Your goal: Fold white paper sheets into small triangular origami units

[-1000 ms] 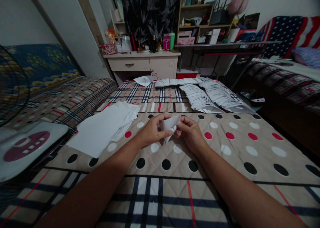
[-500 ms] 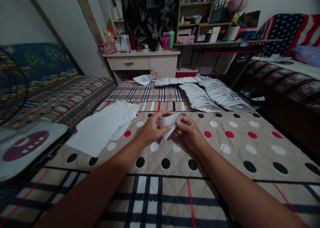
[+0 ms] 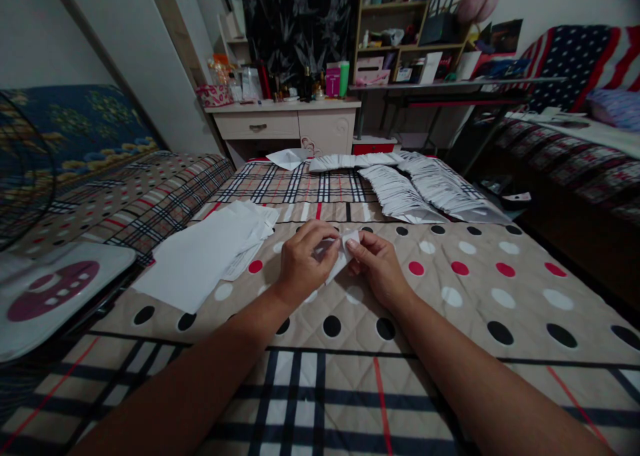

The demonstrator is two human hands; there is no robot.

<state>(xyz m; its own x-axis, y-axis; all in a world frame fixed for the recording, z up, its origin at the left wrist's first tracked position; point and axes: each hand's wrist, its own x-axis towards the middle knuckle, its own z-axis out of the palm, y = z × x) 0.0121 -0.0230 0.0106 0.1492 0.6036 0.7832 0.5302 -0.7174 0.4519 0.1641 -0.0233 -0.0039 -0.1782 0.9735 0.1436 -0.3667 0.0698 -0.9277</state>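
Smooth, matt paper is forming the folded piece (image 3: 343, 259) and loose sheets (image 3: 197, 259) — the bedspread (image 3: 430, 326) is displaying quilted cloth, while a white panel (image 3: 114, 261) (seemingly plastic) is looking smooth.

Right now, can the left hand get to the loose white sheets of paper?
Probably yes: the white sheets lie to the left of the left hand, with only bedspread between, though that hand is busy at the folded paper.
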